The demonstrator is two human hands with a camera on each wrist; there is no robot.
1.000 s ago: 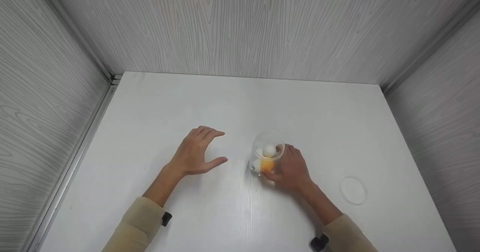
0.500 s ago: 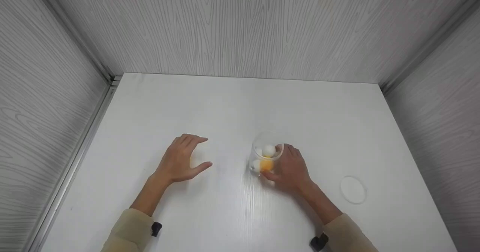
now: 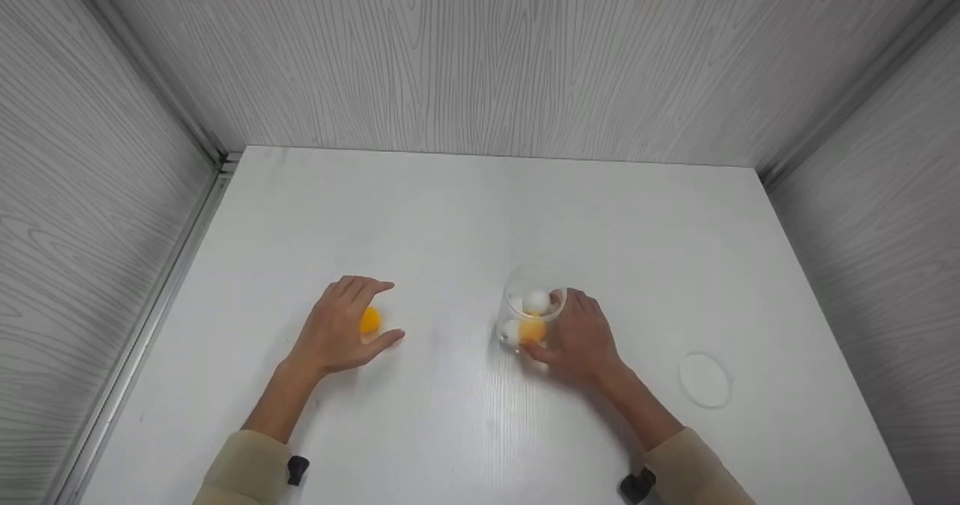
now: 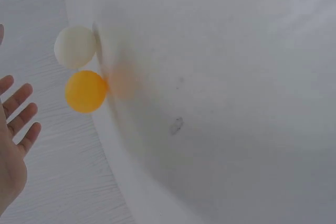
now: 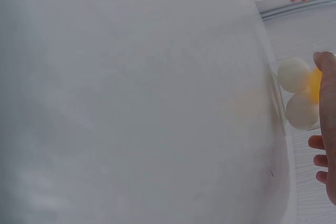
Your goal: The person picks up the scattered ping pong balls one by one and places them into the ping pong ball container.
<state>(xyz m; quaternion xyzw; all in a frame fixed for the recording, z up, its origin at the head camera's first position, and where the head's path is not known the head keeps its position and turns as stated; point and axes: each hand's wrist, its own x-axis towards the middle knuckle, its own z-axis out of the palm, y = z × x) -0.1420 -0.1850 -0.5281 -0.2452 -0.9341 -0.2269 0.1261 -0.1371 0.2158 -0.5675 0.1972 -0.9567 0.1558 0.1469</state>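
My right hand (image 3: 579,336) grips a clear plastic jar (image 3: 506,295) from its right side. Inside the jar are an orange ping-pong ball (image 3: 532,330) and several white ones; a white ball (image 5: 293,74) shows through its wall in the right wrist view. To the left, my left hand (image 3: 337,329) hovers over the table, thumb and fingers spread apart. Between them an orange ball (image 3: 370,320) shows, partly covered by the hand. The left wrist view has this orange ball (image 4: 85,92) beside a white ball (image 4: 75,47), both on the table, with the fingers apart from them.
A thin, clear round lid or ring (image 3: 705,380) lies flat on the white tabletop (image 3: 480,212), right of the right forearm. Grey wood-grain panels (image 3: 480,55) enclose the table at the back and both sides.
My left hand has moved left and a little toward the body, away from the jar. The orange ball beneath it has come into view. My right hand and the jar stay in place.
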